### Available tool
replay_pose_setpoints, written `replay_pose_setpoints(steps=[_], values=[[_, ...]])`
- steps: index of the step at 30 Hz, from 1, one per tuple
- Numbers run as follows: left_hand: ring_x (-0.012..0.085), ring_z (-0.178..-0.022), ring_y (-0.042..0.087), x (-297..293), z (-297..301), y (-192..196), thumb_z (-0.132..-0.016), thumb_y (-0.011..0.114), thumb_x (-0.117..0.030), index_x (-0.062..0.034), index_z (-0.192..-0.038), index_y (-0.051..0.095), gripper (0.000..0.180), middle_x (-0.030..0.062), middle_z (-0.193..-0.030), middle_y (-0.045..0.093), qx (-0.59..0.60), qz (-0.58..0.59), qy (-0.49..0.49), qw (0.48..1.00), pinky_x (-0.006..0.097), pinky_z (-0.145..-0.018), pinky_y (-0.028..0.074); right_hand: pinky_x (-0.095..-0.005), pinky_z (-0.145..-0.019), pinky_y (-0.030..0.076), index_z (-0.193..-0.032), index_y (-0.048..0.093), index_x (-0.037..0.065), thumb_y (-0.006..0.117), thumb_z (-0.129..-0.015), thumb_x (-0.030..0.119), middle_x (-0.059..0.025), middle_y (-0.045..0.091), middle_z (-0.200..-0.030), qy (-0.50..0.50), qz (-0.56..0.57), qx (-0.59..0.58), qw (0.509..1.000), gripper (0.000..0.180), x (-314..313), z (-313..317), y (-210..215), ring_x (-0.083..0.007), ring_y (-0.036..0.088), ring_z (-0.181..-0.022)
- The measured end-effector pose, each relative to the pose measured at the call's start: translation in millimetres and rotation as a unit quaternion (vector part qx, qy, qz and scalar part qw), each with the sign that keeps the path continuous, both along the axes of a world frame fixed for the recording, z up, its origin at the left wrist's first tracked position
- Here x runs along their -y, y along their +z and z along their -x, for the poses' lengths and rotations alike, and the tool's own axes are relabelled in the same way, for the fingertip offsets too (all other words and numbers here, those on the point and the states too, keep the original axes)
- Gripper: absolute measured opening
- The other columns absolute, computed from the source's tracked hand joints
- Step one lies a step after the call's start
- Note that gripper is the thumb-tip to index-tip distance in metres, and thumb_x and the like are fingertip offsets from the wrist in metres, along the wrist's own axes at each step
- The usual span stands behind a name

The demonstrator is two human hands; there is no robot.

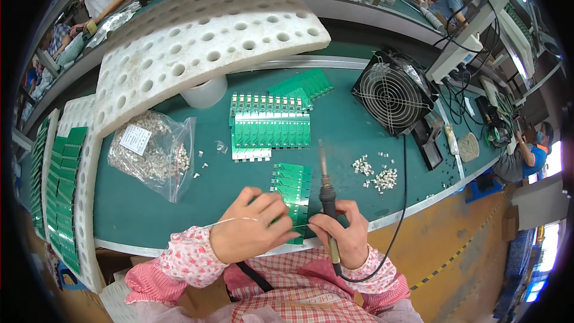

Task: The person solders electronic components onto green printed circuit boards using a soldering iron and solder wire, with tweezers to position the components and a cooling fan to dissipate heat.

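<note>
My right hand (pixel 347 233) is wrapped round a soldering iron (pixel 328 194), its metal tip pointing up and away from me. My left hand (pixel 248 227) has its fingers curled over a thin, pale solder wire (pixel 230 221). The wire trails over my left wrist, and its other end runs across to the right fingertips; whether they pinch it I cannot tell. Between my hands a green circuit board panel (pixel 292 185) lies on the bench near its front edge. My left fingers overlap its lower left part.
Beyond lie stacked green panels (pixel 272 130). A bag of small white connectors (pixel 149 149) is at left, loose connectors (pixel 382 179) at right. A black fan (pixel 394 96) stands far right. A perforated foam slab (pixel 209 42) spans the back; more boards (pixel 63 197) stand far left. Other people work beyond.
</note>
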State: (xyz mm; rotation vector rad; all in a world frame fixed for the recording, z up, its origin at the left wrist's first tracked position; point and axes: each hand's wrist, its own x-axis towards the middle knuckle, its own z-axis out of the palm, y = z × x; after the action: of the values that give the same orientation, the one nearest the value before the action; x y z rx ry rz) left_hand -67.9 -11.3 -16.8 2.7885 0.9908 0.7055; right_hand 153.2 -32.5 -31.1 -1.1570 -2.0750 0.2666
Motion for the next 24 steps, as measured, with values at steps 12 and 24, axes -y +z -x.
replay_pose_setpoints(steps=[12,24], values=[[0.0253,-0.074,0.063,-38.5,18.9,-7.7,-0.089,0.066,-0.013,-0.0033,-0.08,0.064,0.013,0.0067,-0.092,0.071,0.174,0.243,0.221,0.928,0.037,-0.072,0.043,-0.0291,-0.053,0.046,-0.097,0.067,0.001,0.072,-0.078,-0.004,-0.0103,0.064,-0.072,-0.034,0.014,-0.17,0.985,0.02,-28.3,-17.0,-1.6,-0.0191,0.059,-0.056],[0.0188,-0.065,0.059,-46.8,14.0,-27.4,-0.083,0.07,-0.006,-0.0039,-0.078,0.063,0.009,0.0042,-0.084,0.068,0.209,0.167,0.188,0.945,0.032,-0.068,0.041,-0.0239,-0.051,0.049,-0.098,0.051,-0.003,0.057,-0.094,0.006,-0.0104,0.063,-0.076,-0.067,0.197,-0.406,0.89,0.012,-33.5,1.0,-8.5,-0.0114,0.06,-0.056]])
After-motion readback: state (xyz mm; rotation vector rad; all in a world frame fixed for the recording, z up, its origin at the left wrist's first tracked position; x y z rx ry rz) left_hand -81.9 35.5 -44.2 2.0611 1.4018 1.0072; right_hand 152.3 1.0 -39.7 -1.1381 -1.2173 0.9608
